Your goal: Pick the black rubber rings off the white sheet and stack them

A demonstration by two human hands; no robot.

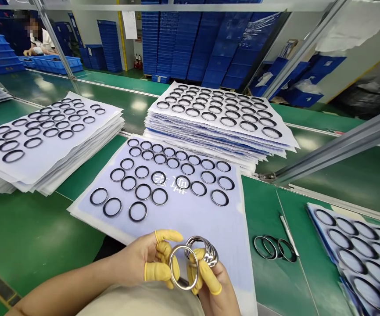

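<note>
Yellow finger cots cover the fingers of both hands. My left hand point(159, 259) has its fingers curled round the left edge of a single shiny metal ring point(197, 268), held upright in front of me. In my right hand point(214, 281) is a small bunch of metal rings point(213, 253); its fingers also come up against the single ring's right side. Below and beyond the hands lies a white sheet point(190, 215) with several black-edged rings point(138, 211) laid flat in loose rows, mostly on its far half.
A tall stack of sheets point(206, 140) topped with rings stands behind, another sheet stack point(87, 145) at left. Loose rings point(265, 247) and a pen-like tool point(288, 235) lie at right, beside another ring-covered sheet point(357, 245). A metal post point(335, 145) slants across the right.
</note>
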